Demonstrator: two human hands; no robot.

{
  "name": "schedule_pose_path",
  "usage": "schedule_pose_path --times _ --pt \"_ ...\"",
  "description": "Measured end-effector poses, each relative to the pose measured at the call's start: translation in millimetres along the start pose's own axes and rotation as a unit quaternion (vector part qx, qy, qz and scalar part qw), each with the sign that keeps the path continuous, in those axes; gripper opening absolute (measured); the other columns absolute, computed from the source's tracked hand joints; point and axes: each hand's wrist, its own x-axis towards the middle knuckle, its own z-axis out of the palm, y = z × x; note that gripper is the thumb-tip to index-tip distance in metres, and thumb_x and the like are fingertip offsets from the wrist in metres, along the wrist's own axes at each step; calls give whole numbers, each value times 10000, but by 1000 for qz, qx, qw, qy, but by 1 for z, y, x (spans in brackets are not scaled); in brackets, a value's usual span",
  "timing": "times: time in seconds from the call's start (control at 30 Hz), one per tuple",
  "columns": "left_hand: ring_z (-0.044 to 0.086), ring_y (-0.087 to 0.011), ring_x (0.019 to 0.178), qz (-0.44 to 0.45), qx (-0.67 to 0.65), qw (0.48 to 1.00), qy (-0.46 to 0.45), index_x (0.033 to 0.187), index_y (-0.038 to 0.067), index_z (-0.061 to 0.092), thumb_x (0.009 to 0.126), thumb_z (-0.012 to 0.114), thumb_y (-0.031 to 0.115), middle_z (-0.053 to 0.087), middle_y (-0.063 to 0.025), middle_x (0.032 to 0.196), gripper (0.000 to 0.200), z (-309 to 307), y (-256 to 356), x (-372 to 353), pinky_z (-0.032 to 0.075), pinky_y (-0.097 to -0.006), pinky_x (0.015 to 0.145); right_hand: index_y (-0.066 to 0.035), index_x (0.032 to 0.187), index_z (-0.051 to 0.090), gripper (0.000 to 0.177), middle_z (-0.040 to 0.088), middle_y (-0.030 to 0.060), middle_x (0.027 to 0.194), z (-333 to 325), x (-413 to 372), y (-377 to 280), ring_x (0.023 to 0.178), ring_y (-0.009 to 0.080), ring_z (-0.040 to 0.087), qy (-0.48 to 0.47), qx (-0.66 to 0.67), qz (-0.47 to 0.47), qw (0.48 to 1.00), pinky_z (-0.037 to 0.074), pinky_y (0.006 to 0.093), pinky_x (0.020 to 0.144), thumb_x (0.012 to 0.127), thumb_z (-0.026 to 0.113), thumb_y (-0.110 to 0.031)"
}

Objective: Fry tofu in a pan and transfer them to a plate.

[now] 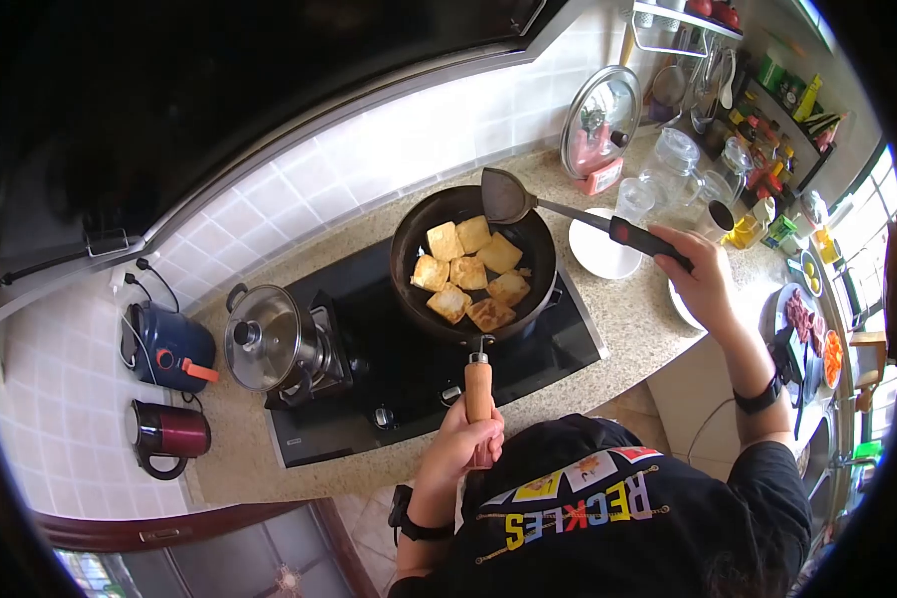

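My left hand (471, 435) is closed round the wooden handle (478, 389) of a dark wok (409, 289) on the stove. Several golden-brown tofu slices (468, 272) lie flat in the wok, some more browned than others. In my right hand (703, 274) is the black grip of a spatula (578, 211). Its dark, wide blade hangs over the wok's upper right rim, apart from the tofu. A white bowl (606, 261) stands under the spatula's shaft, right of the wok. Part of another white dish shows behind my right wrist.
A lidded steel pot (262, 344) sits on the left burner of the black cooktop (369, 364). Farther left are a dark blue appliance (174, 344) and a red kettle (174, 427). A glass lid (602, 125) leans at the back; glass jugs (673, 159) and a plate of meat (802, 317) are rightward.
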Motion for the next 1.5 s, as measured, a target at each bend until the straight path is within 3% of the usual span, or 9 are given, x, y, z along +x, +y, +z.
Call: schedule_pose_path --times 0.13,0.37,0.43,0.9,1.0,1.13,1.3,1.37,1.5 --pt "533 -122 557 -4 8 999 -48 967 40 420 772 590 52 513 -57 734 259 -11 2 8 474 -264 480 -43 1150 615 363 629 166 879 8 18 -20 758 285 605 -37 -94 -49 994 468 351 689 789 654 -46" --pt "525 -124 531 -16 -16 998 -53 985 53 419 773 594 26 508 -55 726 277 -22 10 24 467 -270 469 -37 1129 628 338 642 159 898 19 22 -23 765 266 619 -39 -73 14 996 471 324 688 792 649 -33" --pt "521 -124 524 -32 -20 997 -61 984 56 420 769 596 19 505 -55 725 281 -23 13 24 466 -271 467 -49 1116 633 318 625 174 857 23 19 -13 730 311 603 14 -59 -46 997 470 355 664 798 648 -44" --pt "499 -102 493 -56 -32 993 -100 992 63 419 734 623 63 487 -37 683 329 -42 28 24 444 -240 433 -80 1103 650 304 637 153 844 29 1 7 733 282 609 51 -51 -23 997 465 339 666 800 657 -63" --pt "538 -139 501 -21 -31 994 -103 1084 23 456 808 585 163 511 -67 676 336 -41 20 25 462 -242 452 -78 1102 650 303 634 153 838 29 -3 4 734 276 606 52 -40 -18 998 464 334 673 799 657 -62" --pt "659 -225 789 36 29 999 8 1282 7 424 983 402 402 634 -184 888 496 -48 24 21 545 -303 674 -60 1108 646 307 642 137 844 29 -10 6 731 249 604 59 -21 -8 998 463 326 677 802 649 -45" --pt "665 -229 753 131 358 871 311 1122 47 586 935 535 313 668 -155 887 329 -145 -25 43 525 -327 638 -36 1133 639 307 629 47 810 21 -25 9 686 110 549 52 3 47 998 431 262 626 827 634 -27" --pt "652 -272 682 210 520 765 318 998 35 638 883 600 293 653 -178 819 285 -150 -42 52 513 -358 627 -51 1144 641 305 551 -12 735 20 -31 17 614 50 451 56 27 55 997 367 212 551 841 631 -27" --pt "639 -317 719 189 643 677 303 968 30 623 820 678 279 642 -164 800 295 -130 -67 65 499 -367 652 -50 1160 631 310 538 -39 730 16 -35 14 589 31 421 53 46 86 994 325 198 513 853 617 -11"
